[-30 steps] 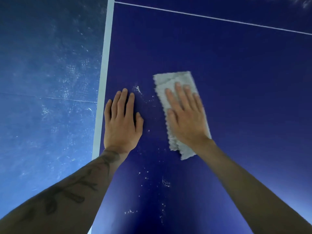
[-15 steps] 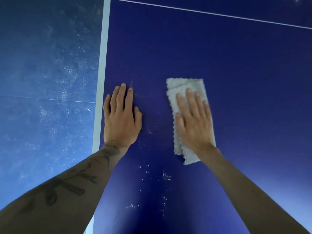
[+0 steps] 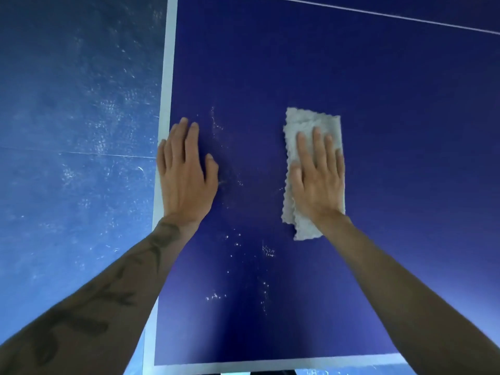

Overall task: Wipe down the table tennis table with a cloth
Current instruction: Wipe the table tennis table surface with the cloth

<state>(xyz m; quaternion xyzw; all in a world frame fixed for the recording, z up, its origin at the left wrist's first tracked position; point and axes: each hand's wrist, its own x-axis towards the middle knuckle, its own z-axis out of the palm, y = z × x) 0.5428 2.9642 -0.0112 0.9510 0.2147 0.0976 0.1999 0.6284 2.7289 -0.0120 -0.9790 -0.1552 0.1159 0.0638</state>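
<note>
Grey cloth: pressed under flat right hand, long axis along the hand.
Left hand: flat, empty, on tabletop; white specks between hands.

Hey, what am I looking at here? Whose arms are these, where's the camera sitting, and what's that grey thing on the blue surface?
There is no machine here. These are a person's two bare arms, seen from a camera worn on their head that looks forward and down. The dark blue surface is a table tennis table, with a white line along its left edge. The paler blue area beyond that is the floor. The left hand lies flat on the table by that line and holds nothing. The right hand presses flat, fingers straight, on a folded grey cloth used for wiping. Neither hand grips anything. White specks, probably dust, dot the table between and below the hands.
</note>
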